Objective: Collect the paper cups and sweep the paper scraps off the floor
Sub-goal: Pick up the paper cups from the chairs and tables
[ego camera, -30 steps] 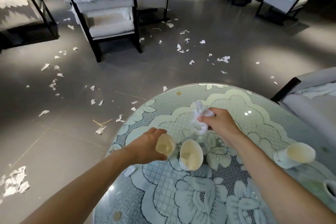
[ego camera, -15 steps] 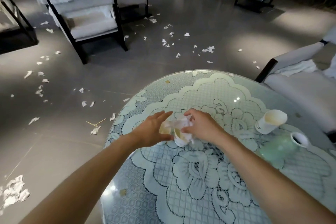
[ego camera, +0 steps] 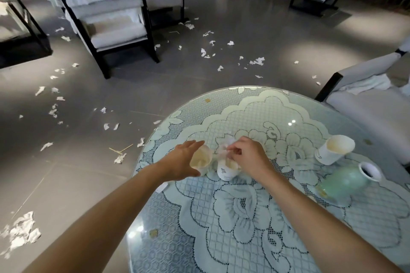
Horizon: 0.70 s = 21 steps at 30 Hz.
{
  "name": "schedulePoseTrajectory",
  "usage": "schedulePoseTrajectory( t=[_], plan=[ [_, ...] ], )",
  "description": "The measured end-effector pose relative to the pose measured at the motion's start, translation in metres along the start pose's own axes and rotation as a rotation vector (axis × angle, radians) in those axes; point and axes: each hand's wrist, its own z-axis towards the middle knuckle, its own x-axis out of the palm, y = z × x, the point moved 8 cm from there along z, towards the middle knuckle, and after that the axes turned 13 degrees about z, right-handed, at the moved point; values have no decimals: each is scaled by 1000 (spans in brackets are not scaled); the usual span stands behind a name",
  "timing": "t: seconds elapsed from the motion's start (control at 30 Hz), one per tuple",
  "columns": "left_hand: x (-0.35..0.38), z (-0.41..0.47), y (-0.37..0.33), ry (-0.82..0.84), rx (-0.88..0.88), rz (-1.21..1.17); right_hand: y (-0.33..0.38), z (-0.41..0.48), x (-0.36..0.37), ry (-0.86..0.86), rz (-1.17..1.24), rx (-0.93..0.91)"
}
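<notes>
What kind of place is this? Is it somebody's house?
Probably a café or tea lounge, not a house: several round lace-covered tables, matching cushioned armchairs around them, and used paper cups left out.

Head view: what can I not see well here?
- Inside of the middle cup: covered by the right hand and the crumpled paper it pinches.
- Outer wall of the tilted cup: behind the left hand holding it.
- Print on the far cup: too small.
- Near side of the table: cut by the bottom edge.
</notes>
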Motion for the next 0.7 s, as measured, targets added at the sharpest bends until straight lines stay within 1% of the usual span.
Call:
schedulePoseTrajectory(
  t=[0.07, 0.17, 0.23, 0.33, 0.4, 0.47, 0.57, 0.6, 0.63, 0.7],
  plan=[
    [-1, -1, 1, -4, 0, -11, 0, -1, -4, -30, 53, 25],
    [-3, -1, 1, -11, 1, -30, -6, -3, -14, -99, 204, 89],
    [-3, -1, 0, -13, 2, -25, -10, -7, -11, -59, 229, 137],
    [0, -2, -1, -10, 5, -15, -13, -12, 7, 88, 52, 145],
    [0, -2, 0, -13, 6, -2, -13, -14, 14, 112, -22, 115],
    [-1, -2, 0, -19, 6, 6, -8, -14, 11, 63, -26, 60],
    [-3, -3, 1, -23, 6, 3, 1, -13, -7, -124, 10, -46],
    [-3, -3, 1, -23, 7, 5, 4, -13, -11, -163, -5, -78],
    [-3, -2, 2, -23, 7, 7, 6, -14, -11, -157, -43, -92],
    [-3, -1, 3, -22, 5, 13, 3, -16, 3, -19, -219, -83]
  ],
)
